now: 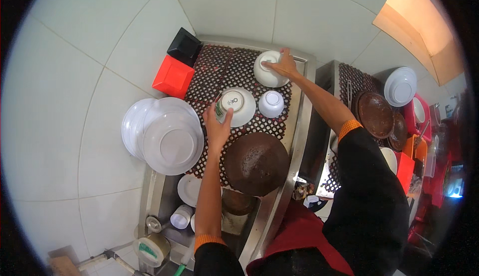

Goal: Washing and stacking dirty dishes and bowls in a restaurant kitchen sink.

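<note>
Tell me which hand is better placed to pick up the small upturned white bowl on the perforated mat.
Left, probably: the left hand lies nearer the small upturned white bowl, though it grips a cup.

Both bare forearms outstretched, left hand (217, 128) fingers curled in grip, right hand (283, 66) palm-down, fingers spread.

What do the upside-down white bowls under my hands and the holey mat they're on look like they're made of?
Upside-down white bowls: smooth, glossy, probably glazed ceramic, possibly melamine. Dark perforated mat: matte, evenly punched with round holes, likely rubber or plastic.
</note>
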Demonstrator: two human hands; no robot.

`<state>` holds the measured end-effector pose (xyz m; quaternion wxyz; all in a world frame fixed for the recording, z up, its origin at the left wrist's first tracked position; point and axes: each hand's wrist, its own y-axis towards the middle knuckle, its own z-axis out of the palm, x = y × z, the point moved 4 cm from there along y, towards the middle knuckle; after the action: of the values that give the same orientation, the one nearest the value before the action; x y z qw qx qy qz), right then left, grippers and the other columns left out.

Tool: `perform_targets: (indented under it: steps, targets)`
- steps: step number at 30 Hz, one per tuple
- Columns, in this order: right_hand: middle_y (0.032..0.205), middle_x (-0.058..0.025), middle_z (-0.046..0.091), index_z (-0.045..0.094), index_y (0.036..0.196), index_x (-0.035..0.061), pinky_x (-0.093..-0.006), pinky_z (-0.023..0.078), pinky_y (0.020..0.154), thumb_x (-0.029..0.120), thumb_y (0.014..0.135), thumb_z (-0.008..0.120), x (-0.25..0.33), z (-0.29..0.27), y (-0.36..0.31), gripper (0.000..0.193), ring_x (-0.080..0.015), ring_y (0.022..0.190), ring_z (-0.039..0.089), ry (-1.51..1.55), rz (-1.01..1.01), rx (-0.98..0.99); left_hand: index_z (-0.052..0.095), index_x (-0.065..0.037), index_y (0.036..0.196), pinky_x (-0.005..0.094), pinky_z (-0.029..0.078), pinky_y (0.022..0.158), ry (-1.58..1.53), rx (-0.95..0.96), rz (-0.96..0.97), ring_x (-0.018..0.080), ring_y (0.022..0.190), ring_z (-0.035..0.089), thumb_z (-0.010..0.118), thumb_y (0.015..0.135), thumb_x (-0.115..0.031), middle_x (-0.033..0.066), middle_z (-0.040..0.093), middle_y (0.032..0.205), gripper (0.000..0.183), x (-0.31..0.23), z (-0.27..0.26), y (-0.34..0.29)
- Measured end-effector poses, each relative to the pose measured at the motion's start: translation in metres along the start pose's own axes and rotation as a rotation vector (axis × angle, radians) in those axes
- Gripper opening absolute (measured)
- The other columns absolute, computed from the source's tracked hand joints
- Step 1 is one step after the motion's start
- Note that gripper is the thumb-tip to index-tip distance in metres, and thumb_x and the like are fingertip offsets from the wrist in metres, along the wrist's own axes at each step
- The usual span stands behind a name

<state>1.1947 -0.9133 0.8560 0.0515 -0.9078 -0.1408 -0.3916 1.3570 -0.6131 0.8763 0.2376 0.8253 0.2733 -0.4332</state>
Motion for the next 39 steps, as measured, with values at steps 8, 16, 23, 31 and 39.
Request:
perform_targets:
  steps: [8,16,23,31,39]
  targets:
    - [0.113,-0.0249,0.055,0.047,0.117,-0.0008,-0.0464,0.043,0.091,0.059,0.062,0.075,0.005,-0.019,-0.014,0.086,-0.0395,0.111,0.052,0.092,0.014,0.058,0.052,-0.004,0.126,0.0469,0.028,0.104,0.045,0.134,-0.215,0.0373,0.120,0.044,0.065,0.080,-0.045,0.0261,0.052,0.122,0.063,0.058,0.040,0.044]
    - [0.124,-0.0200,0.044,0.046,0.126,0.0196,-0.0503,0.045,0.091,0.033,0.059,0.083,0.017,0.004,-0.156,0.077,-0.0408,0.113,0.048,-0.317,-0.424,0.290,0.061,-0.004,0.115,0.0393,0.045,0.089,0.061,0.122,-0.163,0.0316,0.099,0.061,0.072,0.076,-0.030,0.0195,0.064,0.105,0.048,0.046,0.034,0.047]
    - [0.092,-0.0133,0.060,0.038,0.122,0.0077,-0.0367,0.054,0.069,0.023,0.061,0.081,-0.024,-0.037,-0.144,0.076,-0.0273,0.083,0.063,0.292,0.142,0.278,0.060,-0.001,0.114,0.0337,0.051,0.076,-0.093,0.382,-0.125,0.0248,0.089,0.065,0.069,0.080,-0.029,0.0181,0.066,0.100,0.045,0.027,0.070,0.034]
    - [0.104,-0.0111,0.055,0.041,0.123,0.0095,-0.0346,0.049,0.080,0.019,0.062,0.080,0.095,-0.023,-0.177,0.073,-0.0231,0.098,0.058,0.395,-0.343,0.625,0.060,-0.001,0.109,0.0281,0.047,0.074,-0.389,-0.098,-0.230,0.0147,0.085,0.059,0.055,0.093,-0.021,0.0075,0.065,0.097,0.026,0.008,-0.032,-0.021]
    - [0.116,-0.0204,0.052,0.044,0.123,0.0129,-0.0446,0.047,0.088,0.027,0.055,0.081,0.129,0.087,-0.189,0.078,-0.0391,0.103,0.057,-0.471,-0.628,0.648,0.059,0.000,0.102,0.0266,0.046,0.073,-0.626,-0.182,-0.467,0.0129,0.079,0.057,0.057,0.092,-0.017,0.0045,0.062,0.087,0.019,-0.008,-0.098,-0.257]
